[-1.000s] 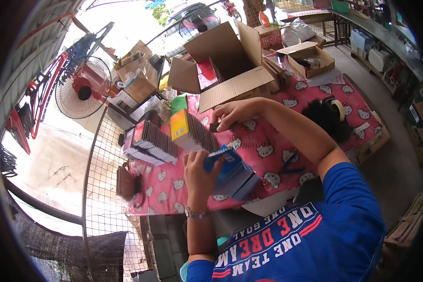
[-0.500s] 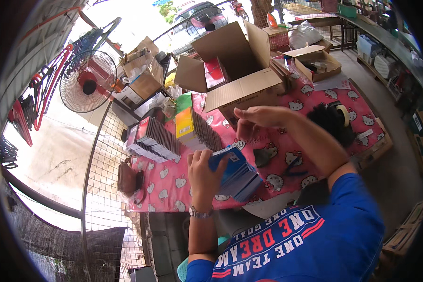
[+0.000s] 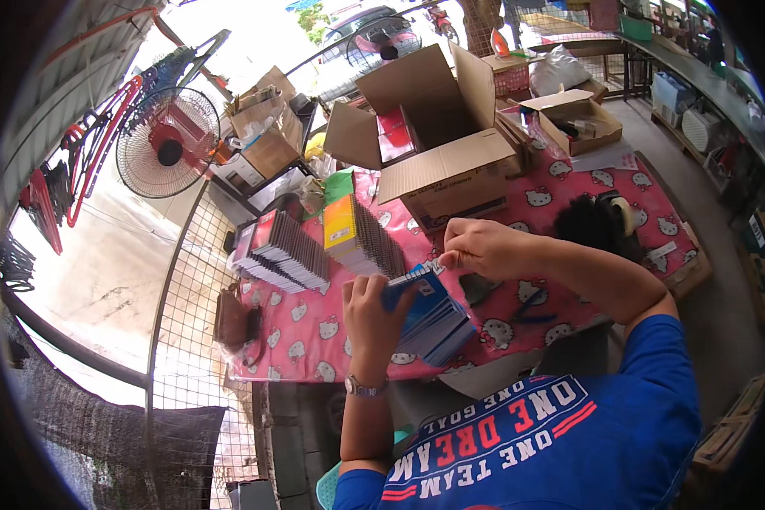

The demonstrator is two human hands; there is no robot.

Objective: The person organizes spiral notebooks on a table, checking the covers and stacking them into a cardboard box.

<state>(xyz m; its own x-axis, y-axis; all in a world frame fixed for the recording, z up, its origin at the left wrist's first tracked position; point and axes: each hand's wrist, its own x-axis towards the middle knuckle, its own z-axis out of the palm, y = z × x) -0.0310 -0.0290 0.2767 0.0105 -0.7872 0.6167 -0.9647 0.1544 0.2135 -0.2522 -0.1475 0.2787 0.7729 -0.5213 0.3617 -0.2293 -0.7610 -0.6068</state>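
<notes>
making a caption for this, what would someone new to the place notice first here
Probably the bright pink cloth with white cat faces, covering the table in the middle. At its far side the big open cardboard box stands out, with the yellow-covered stack to its near left. Closer to the person, the left hand grips a blue-covered bundle, and the right hand is at its upper corner.

You work in an open-sided workshop, its trade shown by a dark wire-mesh wall, pink patterned worktable, stacked yellow-covered notebooks and open brown cardboard carton.
</notes>
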